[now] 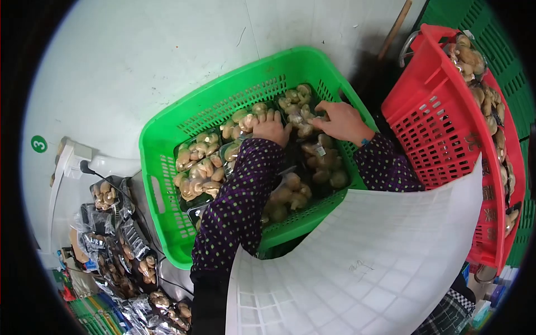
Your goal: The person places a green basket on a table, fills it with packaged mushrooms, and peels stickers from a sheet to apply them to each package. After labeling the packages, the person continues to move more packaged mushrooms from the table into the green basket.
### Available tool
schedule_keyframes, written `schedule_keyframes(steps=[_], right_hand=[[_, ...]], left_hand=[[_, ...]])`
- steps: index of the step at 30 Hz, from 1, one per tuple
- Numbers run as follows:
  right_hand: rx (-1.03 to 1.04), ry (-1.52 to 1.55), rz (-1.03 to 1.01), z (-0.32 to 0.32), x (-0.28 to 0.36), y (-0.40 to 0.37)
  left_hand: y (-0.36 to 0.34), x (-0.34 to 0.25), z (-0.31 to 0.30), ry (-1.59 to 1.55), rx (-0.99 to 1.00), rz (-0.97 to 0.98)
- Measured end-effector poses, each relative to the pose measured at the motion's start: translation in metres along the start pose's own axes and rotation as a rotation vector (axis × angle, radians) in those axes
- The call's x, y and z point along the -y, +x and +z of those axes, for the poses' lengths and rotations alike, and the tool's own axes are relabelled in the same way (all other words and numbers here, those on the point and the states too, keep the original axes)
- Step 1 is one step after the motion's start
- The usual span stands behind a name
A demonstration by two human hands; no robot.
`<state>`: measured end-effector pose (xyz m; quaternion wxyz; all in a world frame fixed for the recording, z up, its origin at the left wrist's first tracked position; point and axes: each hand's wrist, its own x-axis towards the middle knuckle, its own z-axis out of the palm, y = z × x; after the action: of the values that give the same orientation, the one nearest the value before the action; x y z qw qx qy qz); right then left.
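A green plastic basket [158, 194] holds several wrapped trays of mushrooms [204, 177]. Over the far middle of the basket, my left hand [272, 129] lies palm down on a mushroom pack, its fingers stretched out. My right hand [344, 123] is at the right side of the basket, thumb and forefinger apart, beside or touching another mushroom pack [296, 106]. Below that hand lies a pack with a small white label [321, 151]. My left forearm hides part of the packs in the middle.
A red basket [430, 106] with more mushroom packs [466, 58] stands tilted at the right. A curved white sheet [357, 262] covers the lower foreground. Further wrapped packs [148, 268] and a black cable [114, 187] are at lower left. Behind is a white wall [139, 67].
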<state>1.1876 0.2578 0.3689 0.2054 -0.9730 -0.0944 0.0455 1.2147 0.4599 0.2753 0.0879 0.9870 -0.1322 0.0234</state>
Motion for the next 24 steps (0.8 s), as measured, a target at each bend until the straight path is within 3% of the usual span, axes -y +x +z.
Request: schedule_keyframes(steps=[1, 4, 8, 10, 11, 12, 14, 15, 22, 24], right_hand=[[0.03, -0.01, -0.006, 0.0, -0.001, -0.001], [0.027, 0.009, 0.004, 0.0, -0.005, 0.0], [-0.09, 0.06, 0.029, -0.013, 0.003, 0.004], [-0.098, 0.054, 0.017, -0.005, -0.004, 0.005], [-0.111, 0.038, 0.006, -0.003, -0.008, 0.008], [-0.115, 0.031, 0.002, -0.001, -0.011, 0.011], [-0.157, 0.01, -0.009, -0.001, -0.012, 0.009], [-0.072, 0.025, 0.057, -0.005, -0.01, 0.009], [-0.071, -0.018, 0.023, 0.004, -0.014, 0.013], [-0.025, -0.031, 0.059, 0.004, -0.012, 0.015]], left_hand=[[-0.002, 0.0, 0.002, 0.039, -0.12, 0.038], [-0.002, 0.002, 0.004, 0.085, -0.033, -0.006], [0.023, -0.024, 0.002, 0.097, -0.137, 0.04], [0.035, -0.047, -0.004, -0.335, 0.019, -0.257], [0.047, -0.052, 0.008, -0.383, -0.01, -0.48], [0.059, -0.048, 0.019, -0.39, -0.017, -0.479], [0.072, -0.046, 0.024, -0.473, -0.085, -0.705], [0.075, -0.041, 0.018, -0.604, -0.01, -0.729], [0.111, -0.007, 0.013, -0.595, 0.344, -0.658], [0.116, -0.009, 0.017, -0.4, 0.397, -0.513]])
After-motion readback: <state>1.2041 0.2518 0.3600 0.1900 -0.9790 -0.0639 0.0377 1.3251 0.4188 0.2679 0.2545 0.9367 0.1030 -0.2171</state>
